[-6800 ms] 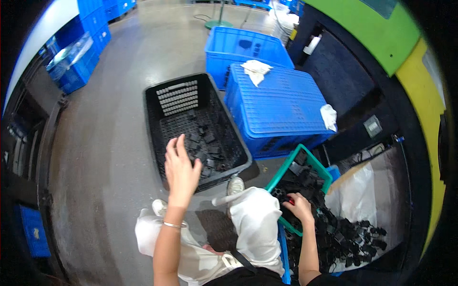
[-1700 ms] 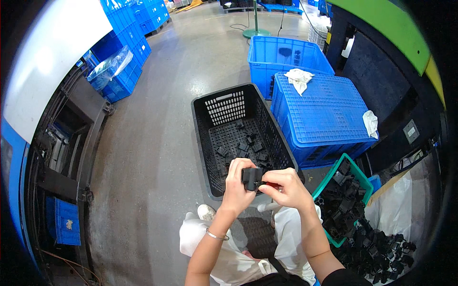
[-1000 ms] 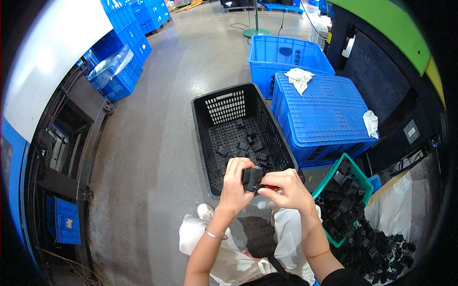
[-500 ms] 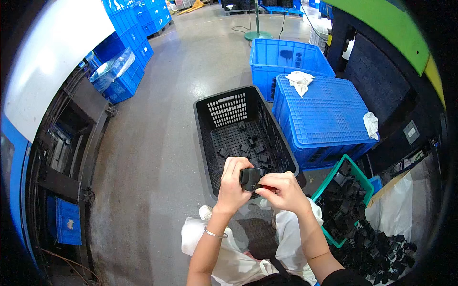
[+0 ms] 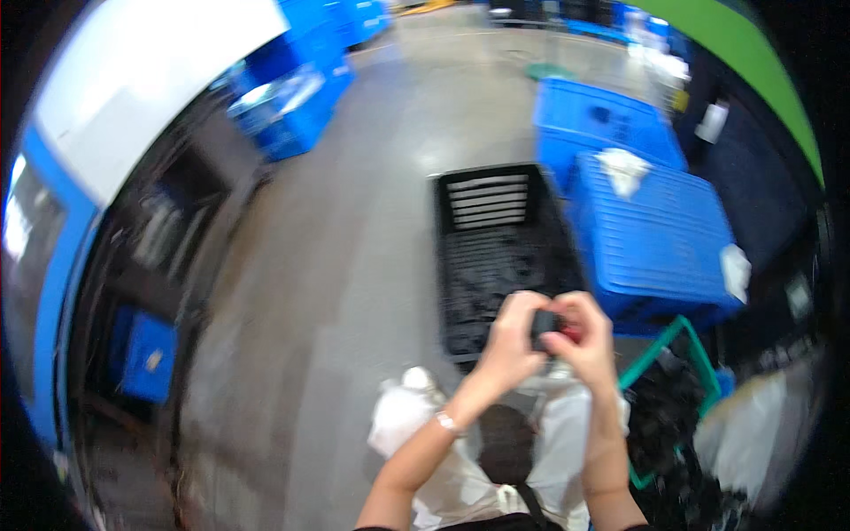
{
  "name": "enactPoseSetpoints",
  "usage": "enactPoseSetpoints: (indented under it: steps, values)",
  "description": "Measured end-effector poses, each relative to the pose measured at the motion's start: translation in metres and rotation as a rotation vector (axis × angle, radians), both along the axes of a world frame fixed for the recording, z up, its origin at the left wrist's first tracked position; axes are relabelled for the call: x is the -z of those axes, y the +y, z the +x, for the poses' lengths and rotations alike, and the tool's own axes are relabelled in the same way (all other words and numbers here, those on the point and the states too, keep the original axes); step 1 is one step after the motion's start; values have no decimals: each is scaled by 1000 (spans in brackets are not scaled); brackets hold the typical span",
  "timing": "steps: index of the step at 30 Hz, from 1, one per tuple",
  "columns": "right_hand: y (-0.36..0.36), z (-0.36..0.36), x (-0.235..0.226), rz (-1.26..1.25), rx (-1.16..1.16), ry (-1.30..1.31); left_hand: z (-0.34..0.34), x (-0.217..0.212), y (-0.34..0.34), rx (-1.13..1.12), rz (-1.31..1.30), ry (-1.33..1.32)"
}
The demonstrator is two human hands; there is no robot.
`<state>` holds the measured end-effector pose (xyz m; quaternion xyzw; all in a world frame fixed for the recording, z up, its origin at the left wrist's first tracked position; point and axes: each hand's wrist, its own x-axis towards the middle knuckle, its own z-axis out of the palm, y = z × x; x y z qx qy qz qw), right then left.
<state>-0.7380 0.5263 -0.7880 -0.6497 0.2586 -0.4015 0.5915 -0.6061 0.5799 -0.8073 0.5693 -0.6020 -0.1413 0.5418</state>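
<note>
My left hand (image 5: 511, 341) and my right hand (image 5: 584, 341) are pressed together over my lap, both gripping one small black part (image 5: 544, 324) between the fingers. A bit of red shows at my right fingertips. Just beyond the hands stands a black slotted crate (image 5: 460, 257) with several black parts lying in it. A green-rimmed bin (image 5: 660, 354) full of black parts sits by my right knee. The picture is blurred by motion.
Two blue crates (image 5: 655, 239) with white rags on top stand right of the black crate. More blue crates (image 5: 292, 106) line the far left, beside a dark rack (image 5: 159, 257). A white bag (image 5: 761, 434) sits at the lower right. Grey concrete floor (image 5: 336, 292) lies left.
The view has swung to the left, so the crates now sit further right. My hands stay clasped on the black part, slightly closer together.
</note>
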Motion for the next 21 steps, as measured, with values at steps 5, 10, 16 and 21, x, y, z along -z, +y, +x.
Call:
enactPoseSetpoints:
  steps: [5,10,16,21]
  values:
    - [-17,-31,26,16,122,61,-27,14,-21,112,-66,115]
    - [-19,-12,38,50,22,-14,-13,17,-15,0,-50,91]
    - [-16,-12,25,-113,162,126,-26,16,-17,-149,-80,-153]
    - [-7,-9,9,274,25,-274,7,-21,8,-65,-213,-152]
